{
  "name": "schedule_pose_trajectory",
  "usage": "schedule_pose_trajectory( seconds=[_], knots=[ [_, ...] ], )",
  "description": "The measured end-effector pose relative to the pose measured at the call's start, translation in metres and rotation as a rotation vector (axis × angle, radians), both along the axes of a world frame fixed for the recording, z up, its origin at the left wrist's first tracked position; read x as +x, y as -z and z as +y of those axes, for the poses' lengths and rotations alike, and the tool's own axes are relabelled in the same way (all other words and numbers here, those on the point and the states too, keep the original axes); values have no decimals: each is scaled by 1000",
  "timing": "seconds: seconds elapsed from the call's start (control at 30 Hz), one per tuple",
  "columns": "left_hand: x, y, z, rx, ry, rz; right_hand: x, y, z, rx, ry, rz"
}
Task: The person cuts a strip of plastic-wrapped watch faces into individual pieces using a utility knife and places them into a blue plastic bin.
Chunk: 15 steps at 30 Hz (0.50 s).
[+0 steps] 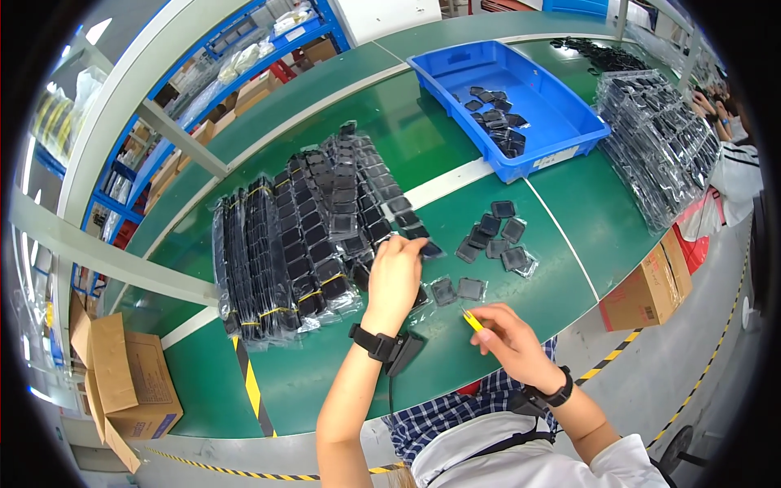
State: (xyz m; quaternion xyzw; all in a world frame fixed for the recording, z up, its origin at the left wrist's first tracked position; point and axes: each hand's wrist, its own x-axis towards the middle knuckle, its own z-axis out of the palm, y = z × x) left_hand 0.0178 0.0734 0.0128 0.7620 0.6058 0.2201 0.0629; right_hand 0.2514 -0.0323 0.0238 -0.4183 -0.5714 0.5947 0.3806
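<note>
My left hand reaches over the front of a pile of black square pieces in clear plastic strips. Its fingers are closed on the near end of one strip. Closer to me, my right hand grips a slim yellow cutter knife, its tip pointing away and to the left. Loose black squares in clear film lie just beyond the knife, with one square nearest its tip. Several more squares form a loose cluster farther right. Black bands with a small device sit on my wrists.
A blue bin with several black squares stands at the back. Stacked clear plastic trays lie on the right, near another person's hands. A grey frame post crosses the left side. Cardboard boxes stand beside the green table.
</note>
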Motion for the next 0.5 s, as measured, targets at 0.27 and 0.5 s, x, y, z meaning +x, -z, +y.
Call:
schedule_pose_trajectory(
  seconds=[0.27,0.5],
  knots=[
    [-10,-6,-28,-14,126,-150,-37,18,26,-28,-132,16],
    [-23,-15,-42,-7,165,-77,-25,15,36,-7,-61,-111]
  ],
)
